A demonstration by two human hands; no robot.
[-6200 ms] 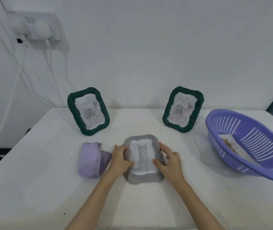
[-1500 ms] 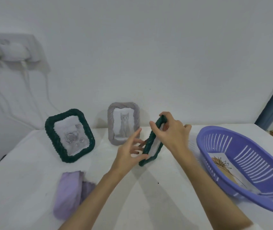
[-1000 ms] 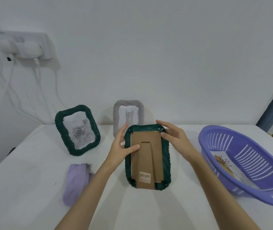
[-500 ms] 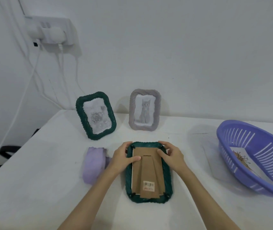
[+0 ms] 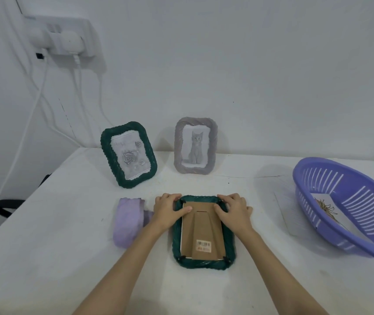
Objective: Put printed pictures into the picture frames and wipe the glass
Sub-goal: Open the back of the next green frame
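Observation:
A dark green picture frame lies face down on the white table in front of me, its brown cardboard back with a barcode sticker facing up. My left hand grips its top left corner, thumb on the cardboard. My right hand grips the top right corner the same way. A folded purple cloth lies just left of the frame. Another green frame with a rose picture and a grey frame with a cat picture stand upright at the back.
A purple plastic basket at the right holds a printed picture. A pale sheet lies between the basket and the frame. A wall socket with white cables hangs at the upper left. The table's left edge is near.
The grey cat frame was stood up at the back. The right-hand green frame was picked up, turned over and laid face down; both hands have now settled on its top corners.

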